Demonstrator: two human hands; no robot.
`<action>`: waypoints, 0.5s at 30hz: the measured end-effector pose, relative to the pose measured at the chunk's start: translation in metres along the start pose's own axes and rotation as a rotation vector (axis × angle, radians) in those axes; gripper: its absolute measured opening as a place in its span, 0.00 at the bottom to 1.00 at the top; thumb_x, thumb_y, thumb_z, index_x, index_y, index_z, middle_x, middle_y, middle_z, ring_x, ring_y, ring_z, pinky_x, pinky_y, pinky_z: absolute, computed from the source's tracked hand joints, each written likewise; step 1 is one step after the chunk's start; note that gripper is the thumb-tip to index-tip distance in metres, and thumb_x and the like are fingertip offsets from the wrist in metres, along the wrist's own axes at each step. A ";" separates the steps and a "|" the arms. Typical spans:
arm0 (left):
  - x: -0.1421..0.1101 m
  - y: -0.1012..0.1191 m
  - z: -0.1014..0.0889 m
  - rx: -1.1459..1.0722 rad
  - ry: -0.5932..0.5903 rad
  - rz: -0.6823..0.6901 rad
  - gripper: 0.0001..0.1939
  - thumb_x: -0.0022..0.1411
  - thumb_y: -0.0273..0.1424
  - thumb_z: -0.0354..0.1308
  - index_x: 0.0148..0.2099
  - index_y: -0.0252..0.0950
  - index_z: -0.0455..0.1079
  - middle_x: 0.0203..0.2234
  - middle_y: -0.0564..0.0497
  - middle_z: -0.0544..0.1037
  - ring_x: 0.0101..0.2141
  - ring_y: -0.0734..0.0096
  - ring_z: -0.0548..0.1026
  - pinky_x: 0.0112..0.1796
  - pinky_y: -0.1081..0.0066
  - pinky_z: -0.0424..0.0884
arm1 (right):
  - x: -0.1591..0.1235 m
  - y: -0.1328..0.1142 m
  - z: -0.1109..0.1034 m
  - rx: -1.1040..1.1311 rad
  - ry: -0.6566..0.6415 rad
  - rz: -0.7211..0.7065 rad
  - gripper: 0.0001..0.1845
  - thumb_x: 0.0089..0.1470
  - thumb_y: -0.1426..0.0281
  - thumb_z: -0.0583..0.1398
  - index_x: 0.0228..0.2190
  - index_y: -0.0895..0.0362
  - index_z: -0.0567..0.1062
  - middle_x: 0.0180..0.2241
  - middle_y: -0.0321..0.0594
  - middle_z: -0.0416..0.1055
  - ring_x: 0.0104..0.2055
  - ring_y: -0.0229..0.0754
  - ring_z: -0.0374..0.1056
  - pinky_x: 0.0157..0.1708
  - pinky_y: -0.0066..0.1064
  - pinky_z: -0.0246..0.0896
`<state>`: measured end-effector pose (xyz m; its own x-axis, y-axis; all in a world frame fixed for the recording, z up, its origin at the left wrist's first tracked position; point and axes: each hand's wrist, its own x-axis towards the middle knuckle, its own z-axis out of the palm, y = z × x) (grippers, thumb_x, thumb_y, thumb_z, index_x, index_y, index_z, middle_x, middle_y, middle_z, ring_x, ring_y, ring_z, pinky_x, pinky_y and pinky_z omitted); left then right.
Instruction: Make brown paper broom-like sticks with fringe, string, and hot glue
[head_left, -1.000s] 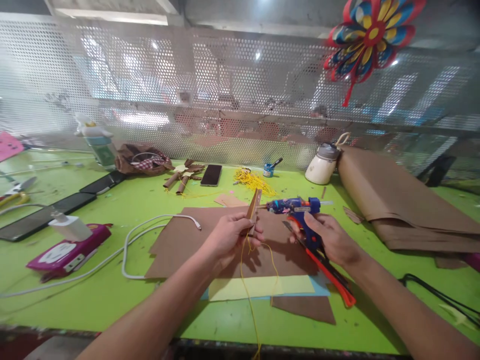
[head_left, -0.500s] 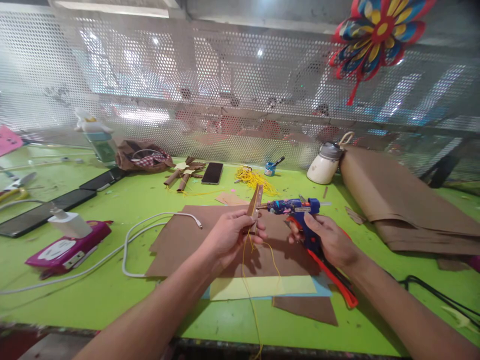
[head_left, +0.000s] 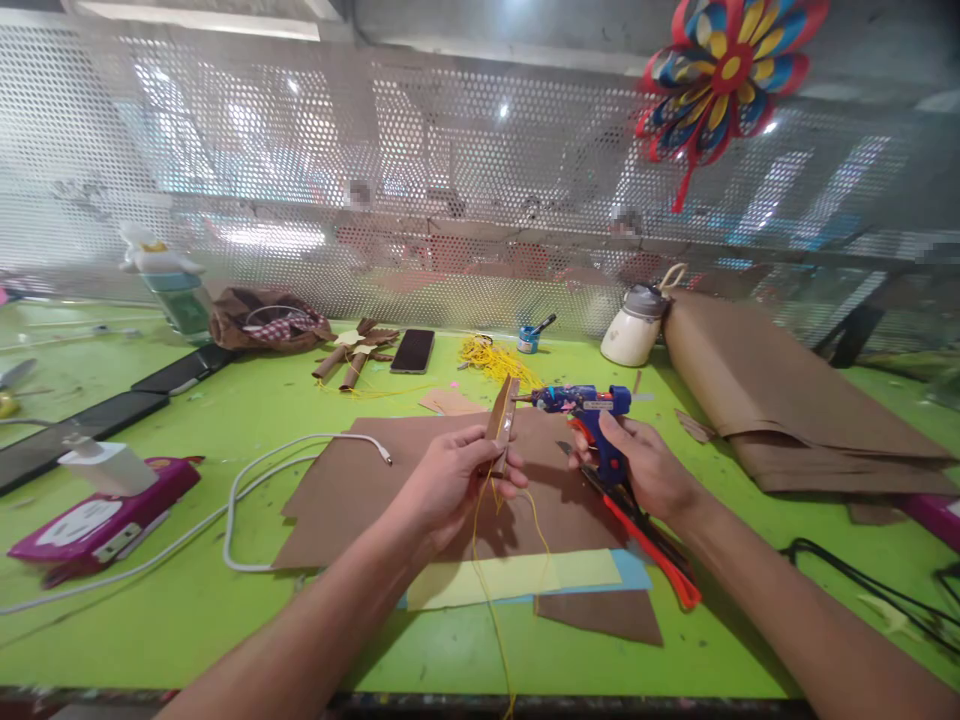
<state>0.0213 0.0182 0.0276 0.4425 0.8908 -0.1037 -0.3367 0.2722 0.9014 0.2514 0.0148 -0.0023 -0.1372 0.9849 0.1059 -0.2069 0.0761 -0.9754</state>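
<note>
My left hand (head_left: pixel 461 485) pinches a narrow folded strip of brown paper (head_left: pixel 501 410), held upright above the table. Yellow string (head_left: pixel 480 570) runs along the strip and hangs down past its lower end. My right hand (head_left: pixel 649 465) is wrapped round a blue hot glue gun (head_left: pixel 600 405), whose nozzle is at the strip's upper right edge. Red-handled scissors (head_left: pixel 652 560) are below the gun; whether the right hand also touches them I cannot tell. Under both hands lies a large brown paper sheet (head_left: pixel 352 490), over pale yellow paper (head_left: pixel 517 580) and blue paper.
A purple power strip (head_left: pixel 165 480) with a white charger and cable lies left. Behind are paper rolls with stars (head_left: pixel 349 355), a phone (head_left: pixel 412 351), yellow string (head_left: pixel 491 357), a small blue jar (head_left: pixel 529 340) and a white flask (head_left: pixel 631 330). Folded brown paper (head_left: pixel 787 400) stands right.
The glue gun's nozzle has moved up along the strip towards its top end. My view has turned slightly to the right. Both hands keep their holds.
</note>
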 end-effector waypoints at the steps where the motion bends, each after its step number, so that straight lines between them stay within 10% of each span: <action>1: 0.000 0.000 0.000 0.001 -0.003 -0.001 0.05 0.56 0.23 0.56 0.36 0.26 0.68 0.25 0.44 0.75 0.24 0.72 0.74 0.23 0.76 0.69 | 0.001 0.000 -0.001 0.003 0.008 0.003 0.18 0.54 0.55 0.60 0.32 0.59 0.74 0.28 0.39 0.70 0.31 0.40 0.70 0.33 0.30 0.64; 15: 0.001 -0.001 -0.002 0.041 -0.020 -0.038 0.04 0.56 0.24 0.56 0.33 0.26 0.69 0.25 0.45 0.74 0.24 0.72 0.74 0.23 0.76 0.68 | 0.007 -0.008 -0.007 0.093 0.098 -0.040 0.18 0.53 0.54 0.61 0.28 0.59 0.73 0.27 0.37 0.67 0.31 0.39 0.69 0.33 0.30 0.64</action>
<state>0.0206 0.0197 0.0257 0.4706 0.8727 -0.1299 -0.2856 0.2900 0.9134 0.2585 0.0217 0.0050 -0.0332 0.9922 0.1201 -0.3002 0.1047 -0.9481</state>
